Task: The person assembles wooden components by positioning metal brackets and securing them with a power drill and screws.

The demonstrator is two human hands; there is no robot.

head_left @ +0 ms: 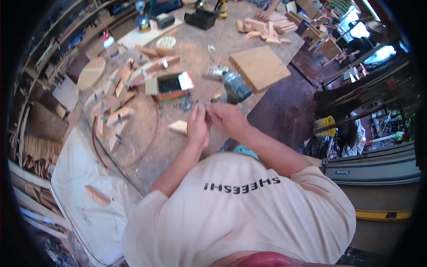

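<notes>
My left hand (198, 128) and my right hand (227, 119) meet at the near side of the workbench, fingertips pinched together. Whatever small piece they hold between them is too small and blurred to name. Just beyond the fingers stands an open cardboard box (181, 94) with many small dark pieces inside. Small loose metal pieces (186, 106) lie in front of it. A power drill (235, 86) rests on the bench right past my right hand. Beside my left hand is a short pale wood block (179, 127).
Wooden pieces (118, 116) with metal fittings stuck in them crowd the left side, near a round wood disc (92, 74) and a glue bottle (110, 43). A square board (259, 66) lies right. Another person's hand (264, 16) is by stacked wood (271, 27) at the far edge.
</notes>
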